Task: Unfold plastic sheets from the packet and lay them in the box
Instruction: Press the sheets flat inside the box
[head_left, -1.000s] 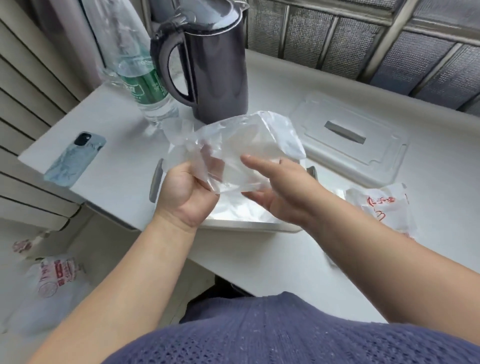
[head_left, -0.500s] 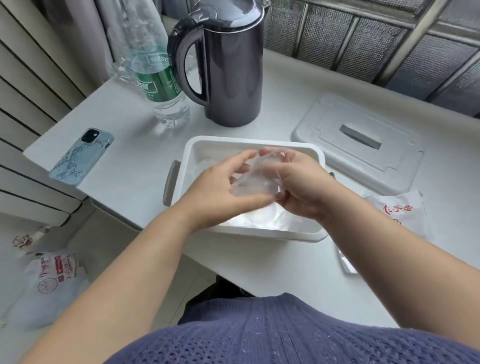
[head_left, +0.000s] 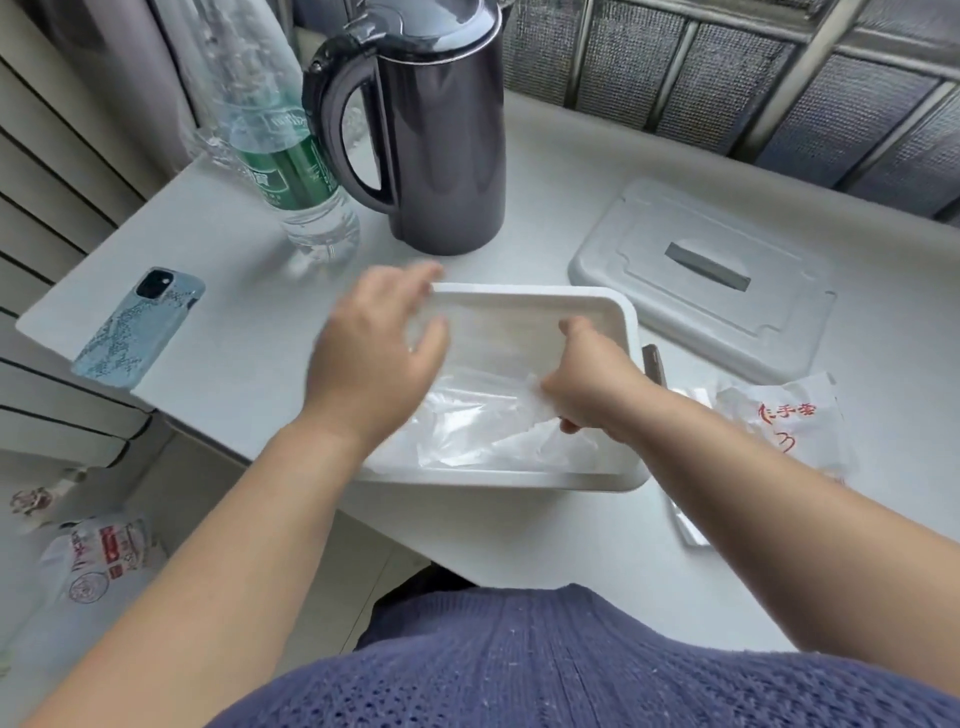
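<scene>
The white box (head_left: 524, 479) stands near the table's front edge. Crumpled clear plastic sheets (head_left: 467, 431) lie on its bottom. My right hand (head_left: 592, 379) reaches down into the right side of the box, fingers curled, and pinches the plastic sheet there. My left hand (head_left: 374, 348) hovers over the box's left rim with relaxed, spread fingers; it holds nothing and is blurred by motion. The packet (head_left: 779, 421), clear with red print, lies on the table just right of the box.
The box's lid (head_left: 701, 280) lies at the back right. A dark kettle (head_left: 441, 130) and a water bottle (head_left: 291, 171) stand behind the box. A phone (head_left: 137, 327) lies at the left. Another printed packet (head_left: 98, 556) is on the floor.
The sheet held up and spread between both hands was folded small, then lowered into the box. My left hand let go and moved left; my right hand went down with the sheet.
</scene>
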